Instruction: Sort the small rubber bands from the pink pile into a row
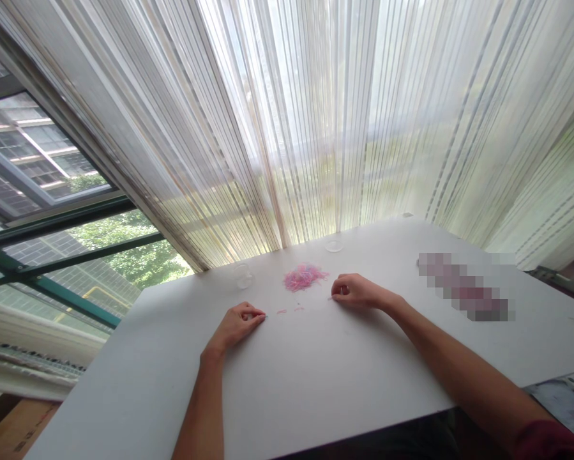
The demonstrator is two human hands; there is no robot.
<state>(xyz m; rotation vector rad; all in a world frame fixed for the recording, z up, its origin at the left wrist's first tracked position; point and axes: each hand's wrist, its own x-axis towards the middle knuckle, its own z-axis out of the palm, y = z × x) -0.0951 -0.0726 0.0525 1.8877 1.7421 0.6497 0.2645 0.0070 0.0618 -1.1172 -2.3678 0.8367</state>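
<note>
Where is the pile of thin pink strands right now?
In the head view, the pink pile lies on the white table, toward the curtain, just left of the right hand.

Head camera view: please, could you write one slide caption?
Bare left hand and right hand at a smooth white table with a loose, mostly pink mound of thin strands between them.

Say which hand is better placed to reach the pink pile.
Likely the right hand: it is close beside the right edge of the pink pile, while the left hand is farther away.
</note>
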